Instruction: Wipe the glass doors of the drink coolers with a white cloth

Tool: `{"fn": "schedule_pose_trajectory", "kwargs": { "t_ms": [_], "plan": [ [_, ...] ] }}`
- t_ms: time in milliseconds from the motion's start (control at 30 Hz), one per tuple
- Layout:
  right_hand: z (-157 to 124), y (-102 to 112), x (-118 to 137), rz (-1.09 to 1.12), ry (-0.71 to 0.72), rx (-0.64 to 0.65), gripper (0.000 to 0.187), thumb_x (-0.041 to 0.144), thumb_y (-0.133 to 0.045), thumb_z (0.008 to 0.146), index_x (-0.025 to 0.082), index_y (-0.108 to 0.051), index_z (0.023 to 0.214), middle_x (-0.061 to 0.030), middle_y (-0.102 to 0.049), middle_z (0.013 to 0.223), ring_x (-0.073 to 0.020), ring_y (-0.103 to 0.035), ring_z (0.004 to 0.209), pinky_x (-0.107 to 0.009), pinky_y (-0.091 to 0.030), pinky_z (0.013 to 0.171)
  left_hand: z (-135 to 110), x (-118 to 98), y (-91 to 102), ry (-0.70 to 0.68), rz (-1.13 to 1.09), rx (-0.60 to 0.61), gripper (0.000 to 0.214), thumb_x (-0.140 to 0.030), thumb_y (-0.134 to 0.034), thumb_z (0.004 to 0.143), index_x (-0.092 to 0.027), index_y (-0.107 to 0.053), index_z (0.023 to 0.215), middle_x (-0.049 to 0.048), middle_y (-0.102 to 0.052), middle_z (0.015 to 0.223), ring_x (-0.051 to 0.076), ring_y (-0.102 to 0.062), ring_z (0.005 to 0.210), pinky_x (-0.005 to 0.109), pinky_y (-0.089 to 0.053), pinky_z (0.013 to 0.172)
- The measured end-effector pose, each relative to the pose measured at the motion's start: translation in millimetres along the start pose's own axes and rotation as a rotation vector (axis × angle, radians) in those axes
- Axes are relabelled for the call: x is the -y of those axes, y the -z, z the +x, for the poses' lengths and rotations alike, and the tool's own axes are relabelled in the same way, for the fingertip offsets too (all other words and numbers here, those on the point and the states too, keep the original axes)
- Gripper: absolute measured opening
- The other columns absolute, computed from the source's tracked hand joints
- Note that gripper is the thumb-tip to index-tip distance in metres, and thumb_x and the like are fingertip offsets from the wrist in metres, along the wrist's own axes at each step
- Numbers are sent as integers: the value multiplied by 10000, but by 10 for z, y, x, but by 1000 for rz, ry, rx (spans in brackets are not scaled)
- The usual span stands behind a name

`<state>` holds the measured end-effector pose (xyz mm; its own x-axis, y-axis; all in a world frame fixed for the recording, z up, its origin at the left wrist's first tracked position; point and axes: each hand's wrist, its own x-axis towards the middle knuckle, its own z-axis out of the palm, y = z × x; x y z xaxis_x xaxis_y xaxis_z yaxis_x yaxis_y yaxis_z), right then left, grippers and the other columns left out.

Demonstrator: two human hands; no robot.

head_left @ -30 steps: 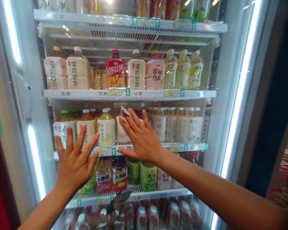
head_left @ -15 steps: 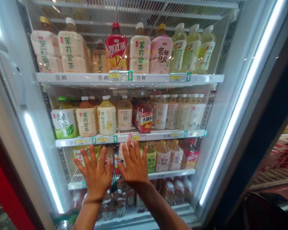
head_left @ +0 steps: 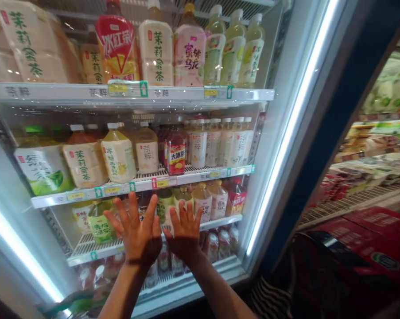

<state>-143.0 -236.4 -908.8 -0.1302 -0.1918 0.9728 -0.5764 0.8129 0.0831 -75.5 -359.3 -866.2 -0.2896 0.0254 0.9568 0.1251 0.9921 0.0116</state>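
My left hand [head_left: 136,232] is raised in front of the lower shelves of a glass-fronted drinks cooler, fingers spread and holding nothing. Beside it, my right hand [head_left: 184,230] is also open, fingers apart and pointing up. Whether either palm touches the glass, I cannot tell. Behind my left hand stands a green tea bottle [head_left: 100,223]; pale pink-labelled bottles [head_left: 202,201] are just beyond my right fingers. On the shelf above are a red-labelled iced tea bottle [head_left: 176,150] and a cream-labelled bottle [head_left: 118,155]. My hands hide several bottles on the lower shelf.
Large tea bottles [head_left: 156,53] line the upper shelf. A bright light strip [head_left: 293,128] runs along the cooler's right side, beside a dark frame [head_left: 339,115]. Further right are red boxes [head_left: 369,248] and a wire rack [head_left: 339,201] with packaged goods.
My view has turned right, so the cooler's contents sit further left and more of the neighbouring rack and red boxes shows. Both hands stay raised and spread.
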Motion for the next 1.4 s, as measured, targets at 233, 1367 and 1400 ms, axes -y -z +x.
{"fn": "schedule_pose_trajectory", "kwargs": {
  "t_ms": [233,1367,1400],
  "plan": [
    [618,129,-374,-21,-91,94,783,537,-349,1002,162,-105,1644,-142,-249,1687,-332,-31,1599,-703,-37,1239,-70,-10,-288,-6,76,-50,811,-256,-614,905,-377,-207,1596,14,4,1716,293,87,1589,749,54,1206],
    [-332,2,-184,-26,63,41,696,377,-301,1040,92,-84,1636,-191,-276,1668,-308,-21,1600,-650,-41,1268,-94,-48,-233,-40,135,-31,847,-241,-638,898,-354,-186,1605,65,-13,1705,330,40,1583,755,-30,1221],
    [-412,1,-184,-32,72,56,688,337,-314,1037,86,-82,1635,-192,-256,1675,-306,-21,1600,-648,-50,1269,-90,-41,-238,-51,142,-47,842,-236,-638,897,-345,-197,1605,68,-24,1706,327,31,1586,738,-29,1229]
  ]
}}
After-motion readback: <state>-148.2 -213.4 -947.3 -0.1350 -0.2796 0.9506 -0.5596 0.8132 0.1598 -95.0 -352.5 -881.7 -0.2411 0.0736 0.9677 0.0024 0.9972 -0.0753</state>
